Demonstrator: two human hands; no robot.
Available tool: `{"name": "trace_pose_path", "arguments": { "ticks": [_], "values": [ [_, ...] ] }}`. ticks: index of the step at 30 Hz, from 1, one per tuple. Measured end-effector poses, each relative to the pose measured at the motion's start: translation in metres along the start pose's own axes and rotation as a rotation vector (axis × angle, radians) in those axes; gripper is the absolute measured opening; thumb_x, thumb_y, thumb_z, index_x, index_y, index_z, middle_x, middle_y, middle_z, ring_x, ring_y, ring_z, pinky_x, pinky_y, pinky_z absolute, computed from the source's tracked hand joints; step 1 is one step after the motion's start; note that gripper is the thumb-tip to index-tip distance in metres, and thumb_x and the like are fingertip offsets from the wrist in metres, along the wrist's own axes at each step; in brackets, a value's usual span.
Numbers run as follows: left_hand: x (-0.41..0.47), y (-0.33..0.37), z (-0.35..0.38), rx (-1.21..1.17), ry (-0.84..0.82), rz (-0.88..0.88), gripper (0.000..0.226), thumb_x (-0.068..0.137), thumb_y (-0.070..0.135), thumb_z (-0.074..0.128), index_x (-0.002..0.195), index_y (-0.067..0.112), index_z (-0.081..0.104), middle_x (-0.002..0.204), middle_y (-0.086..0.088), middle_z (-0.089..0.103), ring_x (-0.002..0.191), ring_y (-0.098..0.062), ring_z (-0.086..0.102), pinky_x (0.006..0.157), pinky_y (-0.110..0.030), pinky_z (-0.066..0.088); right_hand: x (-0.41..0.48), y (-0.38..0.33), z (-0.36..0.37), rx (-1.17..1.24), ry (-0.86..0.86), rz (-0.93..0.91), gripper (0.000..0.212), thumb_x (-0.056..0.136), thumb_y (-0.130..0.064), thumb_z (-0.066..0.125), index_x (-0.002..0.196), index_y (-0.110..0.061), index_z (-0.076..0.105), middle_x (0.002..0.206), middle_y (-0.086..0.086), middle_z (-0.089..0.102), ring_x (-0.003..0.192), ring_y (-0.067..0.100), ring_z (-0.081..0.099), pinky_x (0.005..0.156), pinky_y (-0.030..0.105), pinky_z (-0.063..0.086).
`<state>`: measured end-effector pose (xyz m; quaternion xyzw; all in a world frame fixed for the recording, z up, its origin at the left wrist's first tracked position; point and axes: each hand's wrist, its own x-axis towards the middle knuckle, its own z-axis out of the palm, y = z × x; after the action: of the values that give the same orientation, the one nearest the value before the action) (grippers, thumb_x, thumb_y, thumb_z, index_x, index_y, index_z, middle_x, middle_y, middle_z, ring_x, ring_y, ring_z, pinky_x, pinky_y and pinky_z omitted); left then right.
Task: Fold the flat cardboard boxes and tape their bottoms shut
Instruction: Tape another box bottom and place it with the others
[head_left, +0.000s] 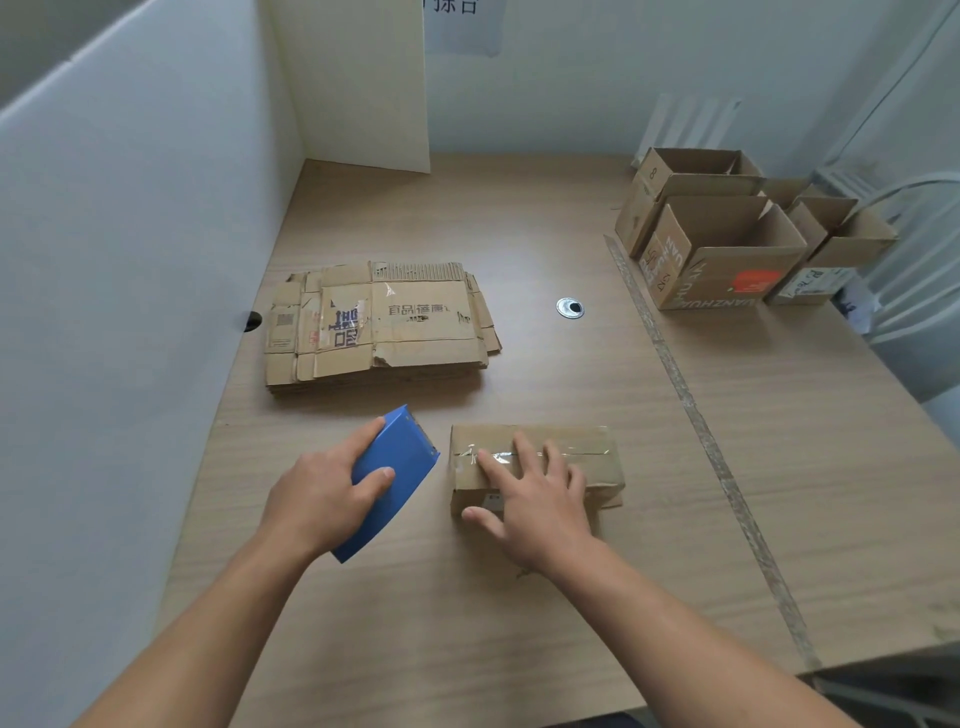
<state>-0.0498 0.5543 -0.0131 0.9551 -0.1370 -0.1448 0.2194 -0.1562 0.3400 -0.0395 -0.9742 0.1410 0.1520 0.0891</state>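
- Left hand (317, 493) grips tape dispenser (396, 457); right hand (540, 499) pressed flat on taped box (603, 467).
- Open boxes (727, 249) — beyond right hand.
- Flat cardboard (415, 322) beyond left hand, wooden table (519, 597).

Worktop (519, 597): pale tan, fine wood-grain pattern throughout. Dispenser (387, 483), near the front edge: solid blue, unmarked. Box (605, 470) beside it: plain brown cardboard, crossed by clear glossy tape (576, 448). Flat stack (379, 327), towards the left edge: brown, with dark blue block print, black characters and exposed corrugated ribbing along its far side. Open boxes (727, 249), far right corner: brown; the nearest carries white lettering and a red-orange patch. Grommet (570, 308): silver ring, black centre. Strip (691, 405) running front to back: clear, shiny. Partition (130, 260): white. Sign (462, 21): white, dark characters.
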Motion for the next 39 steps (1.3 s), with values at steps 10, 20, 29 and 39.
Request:
{"name": "trace_pose_path", "arguments": {
  "ticks": [10,20,29,39],
  "values": [
    [-0.001,0.001,0.001,0.006,-0.008,0.003,0.059,0.095,0.046,0.053,0.149,0.050,0.031,0.112,0.005,0.065,0.090,-0.020,0.056,0.072,-0.034,0.048,0.005,-0.011,0.003,0.078,0.052,0.023,0.053,0.092,-0.072,0.038,0.139,-0.047,0.037,0.158,0.007,0.015,0.150,0.041,-0.002,0.113,0.070,0.002],
    [0.000,-0.008,0.005,-0.014,0.005,0.006,0.060,0.095,0.046,0.055,0.149,0.050,0.032,0.109,0.004,0.066,0.089,-0.021,0.058,0.073,-0.035,0.050,0.014,-0.032,0.016,0.099,0.181,0.046,0.043,0.091,-0.060,0.054,0.119,-0.029,0.046,0.148,0.015,0.030,0.149,0.045,0.004,0.110,0.072,0.003],
    [0.001,-0.017,0.009,-0.034,0.018,-0.006,0.060,0.094,0.045,0.056,0.149,0.050,0.033,0.108,0.004,0.066,0.090,-0.022,0.058,0.076,-0.036,0.051,-0.007,0.021,0.040,0.154,0.170,-0.265,0.061,0.097,-0.016,0.052,0.148,-0.041,0.028,0.167,-0.007,0.006,0.154,0.017,-0.002,0.117,0.063,0.004],
    [0.002,-0.017,0.013,-0.058,0.005,0.061,0.060,0.093,0.046,0.057,0.147,0.052,0.033,0.107,0.006,0.066,0.089,-0.022,0.058,0.076,-0.035,0.051,0.008,0.030,0.037,0.199,0.316,-0.406,0.054,0.086,-0.021,0.058,0.138,-0.028,0.048,0.147,0.005,0.051,0.137,0.039,0.045,0.094,0.053,0.052]
  ]
}}
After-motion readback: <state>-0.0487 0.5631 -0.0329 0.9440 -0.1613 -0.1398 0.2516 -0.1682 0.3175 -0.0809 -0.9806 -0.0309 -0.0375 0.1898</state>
